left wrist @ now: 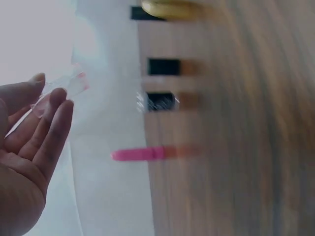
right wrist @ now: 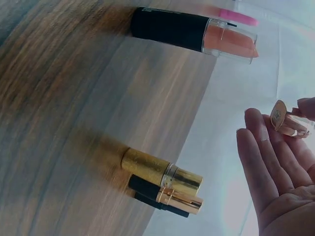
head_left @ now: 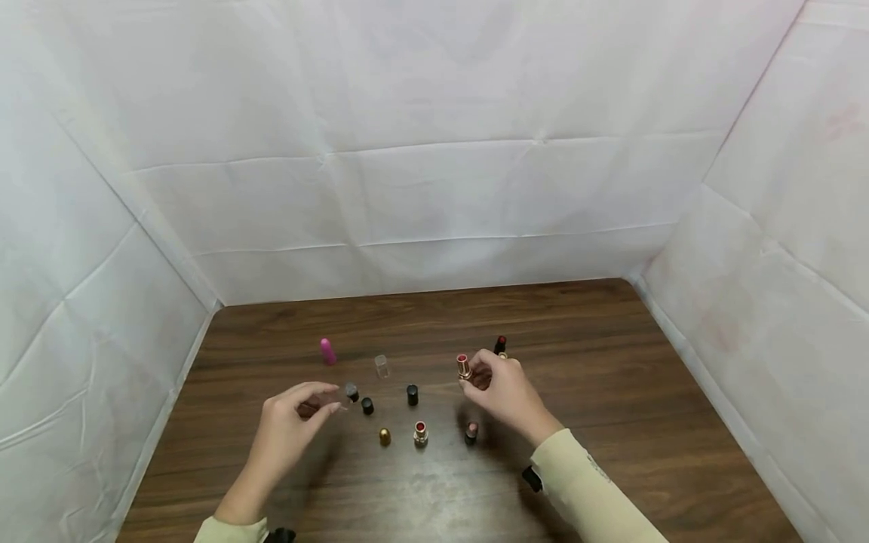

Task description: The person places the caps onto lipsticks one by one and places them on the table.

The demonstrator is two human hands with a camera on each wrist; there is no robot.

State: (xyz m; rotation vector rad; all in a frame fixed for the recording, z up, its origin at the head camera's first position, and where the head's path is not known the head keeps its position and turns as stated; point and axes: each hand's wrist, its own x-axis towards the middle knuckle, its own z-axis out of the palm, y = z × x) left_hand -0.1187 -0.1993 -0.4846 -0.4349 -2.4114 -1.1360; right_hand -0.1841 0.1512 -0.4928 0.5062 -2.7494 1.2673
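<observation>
My left hand (head_left: 288,426) pinches a clear, see-through cap (left wrist: 74,86) between thumb and fingertips, above the left part of the table. In my right hand (head_left: 505,392) is a red lipstick (head_left: 464,365) with a gold case, pinched upright by thumb and fingers; its base shows in the right wrist view. Close to the left hand stand a dark cap with a clear outer shell (head_left: 351,392) and a black cap (head_left: 367,406). A peach-pink lipstick (right wrist: 229,40) in a black case stands nearer me than the right hand. Behind that hand are a dark red lipstick (head_left: 501,344) and a gold tube (right wrist: 147,166).
On the brown wooden table (head_left: 611,392) stand a pink tube-shaped piece (head_left: 328,351), another clear cap (head_left: 382,367), a black cap (head_left: 413,394), a gold cap (head_left: 385,437) and a second red lipstick (head_left: 421,434). White cloth walls (head_left: 434,196) enclose the back and sides.
</observation>
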